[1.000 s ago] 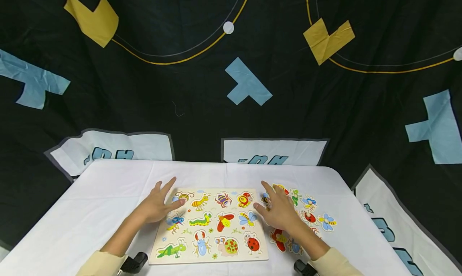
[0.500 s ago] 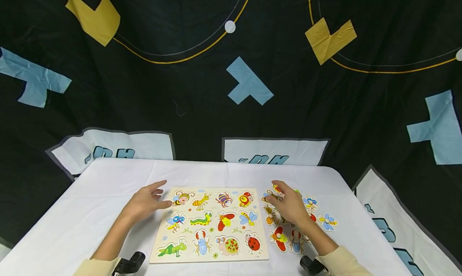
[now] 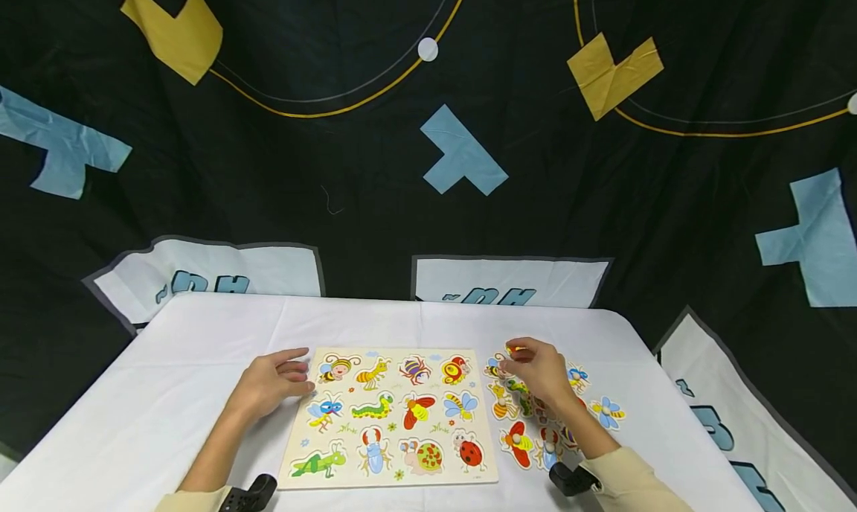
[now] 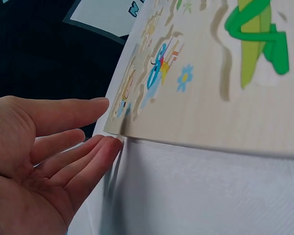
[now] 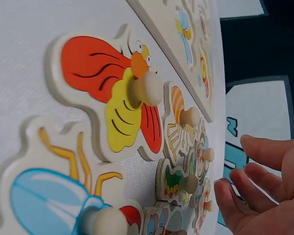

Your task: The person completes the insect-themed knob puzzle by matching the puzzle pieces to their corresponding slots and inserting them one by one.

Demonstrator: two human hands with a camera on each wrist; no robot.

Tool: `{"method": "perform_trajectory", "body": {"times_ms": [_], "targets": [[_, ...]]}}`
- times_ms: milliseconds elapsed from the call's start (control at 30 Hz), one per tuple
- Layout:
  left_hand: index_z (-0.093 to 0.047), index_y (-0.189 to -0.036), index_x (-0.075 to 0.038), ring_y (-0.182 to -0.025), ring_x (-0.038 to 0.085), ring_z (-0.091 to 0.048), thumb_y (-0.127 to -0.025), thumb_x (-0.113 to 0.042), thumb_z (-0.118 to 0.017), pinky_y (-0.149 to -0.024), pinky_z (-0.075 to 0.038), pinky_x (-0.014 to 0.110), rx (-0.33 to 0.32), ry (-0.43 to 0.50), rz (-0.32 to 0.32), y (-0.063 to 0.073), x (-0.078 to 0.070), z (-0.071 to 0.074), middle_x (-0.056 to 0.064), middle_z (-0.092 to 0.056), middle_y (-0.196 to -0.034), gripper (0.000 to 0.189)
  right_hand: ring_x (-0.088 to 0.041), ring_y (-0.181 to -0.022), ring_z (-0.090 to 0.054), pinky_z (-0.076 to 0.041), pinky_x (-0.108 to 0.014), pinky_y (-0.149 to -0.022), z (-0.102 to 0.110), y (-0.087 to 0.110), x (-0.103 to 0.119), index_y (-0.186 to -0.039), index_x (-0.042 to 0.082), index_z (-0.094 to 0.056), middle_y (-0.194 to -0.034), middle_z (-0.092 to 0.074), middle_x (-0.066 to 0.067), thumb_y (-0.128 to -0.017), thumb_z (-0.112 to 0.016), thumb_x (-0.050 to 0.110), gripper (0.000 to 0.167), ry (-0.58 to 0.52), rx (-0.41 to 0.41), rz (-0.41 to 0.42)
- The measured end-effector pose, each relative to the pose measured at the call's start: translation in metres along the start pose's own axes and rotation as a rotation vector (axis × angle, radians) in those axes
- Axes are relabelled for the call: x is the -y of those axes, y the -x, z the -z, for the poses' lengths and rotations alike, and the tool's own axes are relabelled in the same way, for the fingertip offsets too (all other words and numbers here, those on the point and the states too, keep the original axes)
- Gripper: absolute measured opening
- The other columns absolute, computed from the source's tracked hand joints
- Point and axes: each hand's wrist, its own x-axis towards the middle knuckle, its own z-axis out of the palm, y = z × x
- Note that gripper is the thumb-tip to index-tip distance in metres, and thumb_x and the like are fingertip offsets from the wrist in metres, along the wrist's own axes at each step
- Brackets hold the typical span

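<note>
A pale wooden puzzle board [image 3: 371,482] with several insect-shaped recesses lies on the white table. My left hand [image 3: 263,384] is at its left edge, fingers bent and fingertips right beside the board's corner in the left wrist view; nothing is in it. My right hand [image 3: 542,374] hovers over the loose pegged pieces to the right of the board, fingers loosely bent, thumb apart, holding nothing in the right wrist view. Near it lie a red-winged insect piece [image 5: 90,66], a blue beetle piece [image 5: 46,198], a green caterpillar piece [image 5: 176,183] and an orange-striped insect piece [image 5: 179,105].
A blue-winged bee piece [image 3: 608,412] lies at the right of the cluster. A white cloth covers the table [image 3: 167,393]. Behind it hangs a black curtain [image 3: 335,199] with blue and gold patches.
My left hand has drawn back left from over the board to its edge. The right hand has shifted right over the pieces, its fingers bending more.
</note>
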Motion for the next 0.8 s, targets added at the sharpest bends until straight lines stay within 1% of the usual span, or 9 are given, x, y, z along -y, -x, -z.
{"method": "perform_trajectory", "body": {"times_ms": [100, 167, 267, 333, 400, 500, 600, 800], "targets": [[-0.052, -0.143, 0.005, -0.103, 0.026, -0.072, -0.078, -0.011, -0.085, -0.085, -0.054, 0.035, -0.005, 0.011, 0.009, 0.0, 0.002, -0.001, 0.021, -0.071, -0.122, 0.075, -0.026, -0.097, -0.069, -0.057, -0.034, -0.079, 0.0, -0.004, -0.002, -0.123, 0.006, -0.071, -0.106, -0.074, -0.012, -0.088, -0.078, 0.016, 0.037, -0.005, 0.004, -0.038], [-0.053, -0.142, 0.005, -0.099, 0.023, -0.072, -0.077, -0.011, -0.085, -0.082, -0.052, 0.031, -0.008, 0.012, 0.013, -0.001, 0.003, -0.002, 0.019, -0.073, -0.117, 0.075, -0.023, -0.092, -0.068, -0.055, -0.031, -0.076, -0.001, -0.006, -0.004, -0.121, 0.006, -0.072, -0.102, -0.074, -0.009, -0.087, -0.078, 0.016, 0.036, -0.008, 0.004, -0.051], [-0.054, -0.142, 0.004, -0.095, 0.02, -0.071, -0.076, -0.01, -0.086, -0.083, -0.052, 0.034, -0.015, -0.001, 0.021, -0.001, 0.004, -0.003, 0.017, -0.074, -0.112, 0.075, -0.019, -0.086, -0.066, -0.051, -0.028, -0.072, -0.004, -0.008, -0.007, -0.119, 0.006, -0.073, -0.097, -0.074, -0.007, -0.087, -0.079, 0.016, 0.034, -0.022, 0.007, -0.073], [-0.054, -0.142, 0.004, -0.095, 0.019, -0.071, -0.075, -0.009, -0.086, -0.085, -0.051, 0.038, -0.021, -0.012, 0.03, -0.002, 0.004, -0.004, 0.016, -0.074, -0.112, 0.074, -0.019, -0.084, -0.066, -0.05, -0.028, -0.071, -0.007, -0.01, -0.009, -0.117, 0.005, -0.073, -0.095, -0.074, -0.007, -0.087, -0.079, 0.015, 0.032, -0.029, 0.011, -0.08], [-0.055, -0.141, 0.004, -0.094, 0.019, -0.07, -0.075, -0.007, -0.085, -0.085, -0.051, 0.038, -0.025, -0.02, 0.041, -0.002, 0.004, -0.005, 0.016, -0.073, -0.112, 0.074, -0.018, -0.083, -0.065, -0.048, -0.027, -0.071, -0.009, -0.011, -0.01, -0.115, 0.005, -0.074, -0.094, -0.074, -0.006, -0.086, -0.079, 0.015, 0.031, -0.036, 0.018, -0.092], [-0.056, -0.139, 0.005, -0.093, 0.019, -0.067, -0.074, -0.002, -0.084, -0.081, -0.05, 0.034, -0.03, -0.016, 0.05, -0.002, 0.005, -0.006, 0.015, -0.072, -0.111, 0.071, -0.018, -0.084, -0.065, -0.048, -0.027, -0.071, -0.011, -0.012, -0.01, -0.113, 0.005, -0.075, -0.093, -0.074, -0.006, -0.085, -0.079, 0.015, 0.03, -0.033, 0.015, -0.099], [-0.059, -0.136, 0.006, -0.09, 0.018, -0.065, -0.073, 0.001, -0.081, -0.076, -0.049, 0.029, -0.031, -0.002, 0.046, -0.002, 0.004, -0.006, 0.014, -0.071, -0.105, 0.067, -0.019, -0.083, -0.065, -0.048, -0.027, -0.071, -0.012, -0.013, -0.011, -0.112, 0.004, -0.075, -0.093, -0.074, -0.006, -0.086, -0.079, 0.015, 0.029, -0.025, 0.013, -0.096], [-0.062, -0.131, 0.009, -0.085, 0.018, -0.062, -0.074, 0.001, -0.08, -0.074, -0.047, 0.028, -0.019, 0.017, 0.046, -0.001, 0.005, -0.008, 0.012, -0.069, -0.098, 0.061, -0.018, -0.076, -0.062, -0.047, -0.027, -0.065, -0.013, -0.013, -0.011, -0.107, 0.004, -0.076, -0.089, -0.072, -0.006, -0.085, -0.08, 0.016, 0.025, -0.004, 0.01, -0.101]]}}
